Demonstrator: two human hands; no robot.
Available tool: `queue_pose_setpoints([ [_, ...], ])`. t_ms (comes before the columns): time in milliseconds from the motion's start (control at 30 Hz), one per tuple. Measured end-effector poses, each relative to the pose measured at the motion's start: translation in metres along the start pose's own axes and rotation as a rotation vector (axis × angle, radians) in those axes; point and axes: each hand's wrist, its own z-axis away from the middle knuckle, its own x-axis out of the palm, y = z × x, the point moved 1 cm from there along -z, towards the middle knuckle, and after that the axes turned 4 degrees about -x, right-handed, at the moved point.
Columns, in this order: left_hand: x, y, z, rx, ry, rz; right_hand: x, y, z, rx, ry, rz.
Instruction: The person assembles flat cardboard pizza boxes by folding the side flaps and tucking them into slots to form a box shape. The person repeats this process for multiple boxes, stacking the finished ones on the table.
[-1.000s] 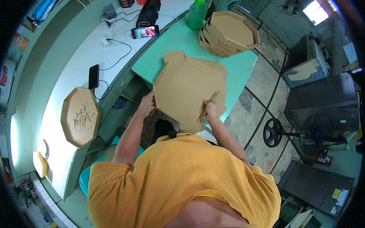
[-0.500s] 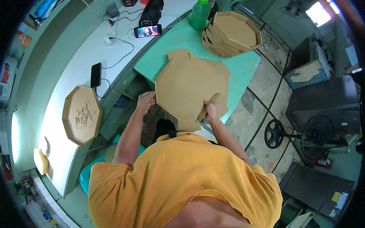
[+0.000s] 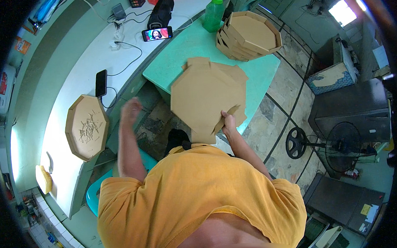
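A flat octagonal cardboard box blank (image 3: 206,91) with side flaps lies on the green table (image 3: 170,59), its near end close to my body. My right hand (image 3: 228,124) is closed on a creased flap at the blank's near right edge, thumb on top. Off the blank to the left, my left hand (image 3: 131,109) hangs in the air, smeared by motion, so its fingers cannot be read. Nearest to it is an octagonal cardboard tray (image 3: 73,143) on the white counter, with many thin tan slivers scattered inside.
Folded octagonal trays (image 3: 253,32) are stacked at the table's far right, beside a green bottle (image 3: 214,14). On the white counter (image 3: 81,75) lie a dark phone (image 3: 101,83), a lit phone (image 3: 157,34), cables and a yellow object (image 3: 44,179). A black fan (image 3: 341,145) stands right.
My left hand has let go of the blank's left edge and moved left toward the counter. The blank's left flap no longer stands up at that edge. My right hand keeps its hold.
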Motion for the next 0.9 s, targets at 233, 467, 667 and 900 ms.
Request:
queue_pose_setpoints([
  [233,-0.21,0.0,0.016,-0.131,0.918,-0.387,-0.025,0.001,-0.007,-0.001,0.063,-0.119],
  [467,-0.102,0.018,-0.009,0.129,0.762,-0.547,-0.054,-0.025,-0.004,-0.033,0.117,0.693],
  [667,0.134,0.01,0.01,0.614,-0.069,-1.047,-0.053,-0.046,0.014,-1.167,-0.248,1.653],
  [900,0.214,0.011,0.023,0.866,-0.566,-1.07,-0.027,-0.07,-0.011,-1.066,-0.502,2.119],
])
